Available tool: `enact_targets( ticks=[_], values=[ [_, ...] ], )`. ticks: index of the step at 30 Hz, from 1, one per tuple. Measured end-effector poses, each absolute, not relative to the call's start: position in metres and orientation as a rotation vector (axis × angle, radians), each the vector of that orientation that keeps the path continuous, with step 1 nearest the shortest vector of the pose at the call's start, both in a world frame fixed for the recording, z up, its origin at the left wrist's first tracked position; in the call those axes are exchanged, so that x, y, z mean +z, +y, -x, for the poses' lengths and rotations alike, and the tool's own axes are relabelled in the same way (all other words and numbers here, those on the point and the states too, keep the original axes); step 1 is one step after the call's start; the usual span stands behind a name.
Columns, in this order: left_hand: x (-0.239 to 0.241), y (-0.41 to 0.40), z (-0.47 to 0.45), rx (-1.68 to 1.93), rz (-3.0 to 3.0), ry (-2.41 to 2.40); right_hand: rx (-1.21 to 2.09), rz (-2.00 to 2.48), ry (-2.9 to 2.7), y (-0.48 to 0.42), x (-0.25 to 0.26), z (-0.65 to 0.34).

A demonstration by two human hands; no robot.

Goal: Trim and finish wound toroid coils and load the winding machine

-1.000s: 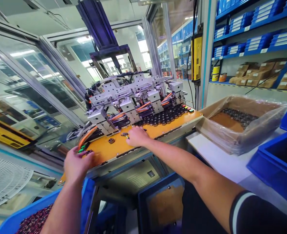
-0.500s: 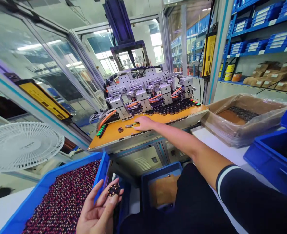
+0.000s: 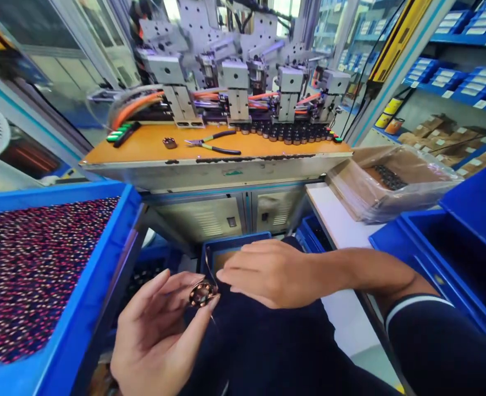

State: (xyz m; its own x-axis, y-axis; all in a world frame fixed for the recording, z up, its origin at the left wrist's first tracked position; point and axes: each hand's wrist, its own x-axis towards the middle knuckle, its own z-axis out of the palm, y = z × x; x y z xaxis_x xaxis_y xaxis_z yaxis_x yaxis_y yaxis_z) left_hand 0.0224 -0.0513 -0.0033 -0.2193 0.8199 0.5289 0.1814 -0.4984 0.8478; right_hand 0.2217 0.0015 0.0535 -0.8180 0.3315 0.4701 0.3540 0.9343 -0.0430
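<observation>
My left hand holds a small round copper-wound coil part between thumb and fingertips, low in the middle of the view over my lap. My right hand has its fingers pressed together right beside the part, pinching at a thin wire that rises from it. A pair of black-handled pliers and one loose coil part lie on the orange machine table. A row of dark coil parts sits under the machine heads.
A blue bin full of small coil parts stands at my left. Empty-looking blue bins are at my right, behind them a plastic-lined carton with parts. A smaller blue bin sits under the table. Shelves stand at the far right.
My right hand left the orange table, where the pliers now lie, and came down to the coil part in my left hand. The view tilted downward toward my lap.
</observation>
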Motion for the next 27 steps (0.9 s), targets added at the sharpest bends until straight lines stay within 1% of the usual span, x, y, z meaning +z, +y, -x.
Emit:
enact_targets(
  ticks=[4,7,10,16,19,23,25,27],
  values=[
    [-0.009,-0.055,-0.03,1.717,-1.585,1.196,-0.127,0.555,-2.532,0.005,0.051,-0.23],
    [-0.013,-0.059,-0.032,1.704,-1.59,1.193,-0.004,0.519,-2.63,0.009,0.048,-0.234],
    [-0.015,-0.06,-0.03,1.718,-1.55,1.206,0.307,0.514,-2.638,0.005,0.037,-0.236],
    [-0.017,-0.053,-0.027,1.724,-1.477,1.15,1.085,0.307,-2.303,-0.011,0.016,-0.236],
    [-0.019,-0.051,-0.03,1.714,-1.53,1.122,1.337,0.493,-2.133,-0.005,0.014,-0.236],
    [-0.023,-0.053,-0.035,1.678,-1.631,1.052,1.652,0.898,-1.63,0.008,0.015,-0.228],
    [-0.025,-0.054,-0.037,1.639,-1.649,1.017,1.839,0.903,-1.426,0.009,0.015,-0.218],
    [-0.025,-0.054,-0.039,1.627,-1.601,1.019,1.93,0.837,-1.296,0.005,0.013,-0.207]
  ],
)
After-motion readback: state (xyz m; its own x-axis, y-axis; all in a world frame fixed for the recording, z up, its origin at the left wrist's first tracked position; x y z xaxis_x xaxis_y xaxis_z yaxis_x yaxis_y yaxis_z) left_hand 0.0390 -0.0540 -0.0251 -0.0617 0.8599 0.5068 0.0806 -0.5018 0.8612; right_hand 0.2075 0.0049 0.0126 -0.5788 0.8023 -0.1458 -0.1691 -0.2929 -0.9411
